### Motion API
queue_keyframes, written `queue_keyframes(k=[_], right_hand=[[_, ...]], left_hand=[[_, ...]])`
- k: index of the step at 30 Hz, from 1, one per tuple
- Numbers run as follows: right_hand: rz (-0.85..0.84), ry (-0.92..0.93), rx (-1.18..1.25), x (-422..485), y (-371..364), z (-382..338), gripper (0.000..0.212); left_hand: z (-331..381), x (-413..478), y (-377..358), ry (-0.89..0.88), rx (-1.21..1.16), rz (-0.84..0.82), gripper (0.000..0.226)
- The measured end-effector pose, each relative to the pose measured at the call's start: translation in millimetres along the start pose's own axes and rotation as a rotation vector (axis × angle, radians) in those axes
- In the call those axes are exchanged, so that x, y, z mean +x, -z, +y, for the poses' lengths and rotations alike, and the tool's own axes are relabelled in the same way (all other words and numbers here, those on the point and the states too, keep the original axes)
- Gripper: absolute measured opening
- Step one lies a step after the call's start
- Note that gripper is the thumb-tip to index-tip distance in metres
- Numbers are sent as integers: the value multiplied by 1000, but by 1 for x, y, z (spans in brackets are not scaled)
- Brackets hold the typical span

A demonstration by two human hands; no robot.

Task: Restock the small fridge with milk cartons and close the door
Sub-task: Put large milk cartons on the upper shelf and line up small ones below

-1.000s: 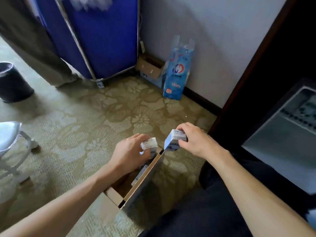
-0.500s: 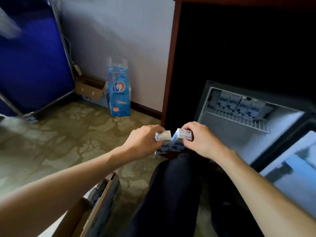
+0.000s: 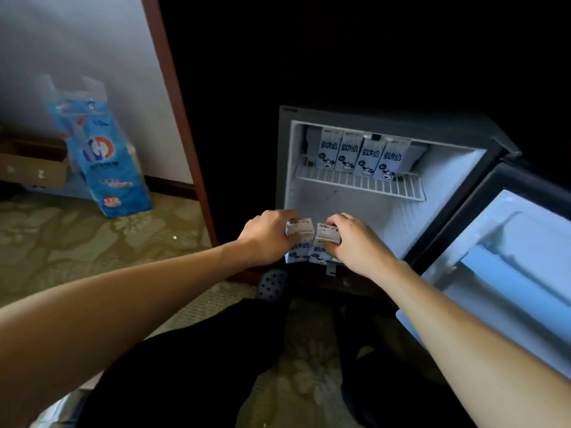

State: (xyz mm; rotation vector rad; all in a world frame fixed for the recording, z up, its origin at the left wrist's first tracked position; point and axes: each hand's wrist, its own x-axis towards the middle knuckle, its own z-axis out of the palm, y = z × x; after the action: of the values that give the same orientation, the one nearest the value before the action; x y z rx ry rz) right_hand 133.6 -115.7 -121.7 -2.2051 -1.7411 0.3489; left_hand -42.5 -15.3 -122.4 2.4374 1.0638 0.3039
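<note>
Fridge: small dark-cased fridge (image 3: 355,208) with a white interior, stood open for restocking.
Door: white-lined door (image 3: 509,257), swung wide to the right, likely so both arms could reach in.
Shelf stock: four white-and-blue milk cartons (image 3: 358,156), upright in a row on the white wire shelf (image 3: 361,183).
Left grip: left hand (image 3: 268,236) was curled round a white-and-blue carton (image 3: 299,230) at the fridge's lower front edge.
Right grip: right hand (image 3: 355,242) was clamped on a second carton (image 3: 327,236) touching the first, seemingly for paired placing.

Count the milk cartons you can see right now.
6. Four milk cartons stand in a row on the wire shelf; the left grip holds a fifth carton, the right grip a sixth carton, side by side below. More may hide behind the row.
</note>
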Motion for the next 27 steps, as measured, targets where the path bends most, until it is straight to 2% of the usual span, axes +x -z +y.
queue_keyframes(k=[5,13,21,27], right_hand=[[20,-55,17,32,-28,47,44],[85,-135,124,88,-71,107,44],[186,-202,229,148,-111,141,39],[225,-240,270,182,-130,156,45]], left_hand=[[-7,56,-50,-54,31,-20,36],[-24,135,-112,-32,-22,-1,36],[-38,194,-158,51,-60,91,51],[-57,225,-176,-25,1,102,60]])
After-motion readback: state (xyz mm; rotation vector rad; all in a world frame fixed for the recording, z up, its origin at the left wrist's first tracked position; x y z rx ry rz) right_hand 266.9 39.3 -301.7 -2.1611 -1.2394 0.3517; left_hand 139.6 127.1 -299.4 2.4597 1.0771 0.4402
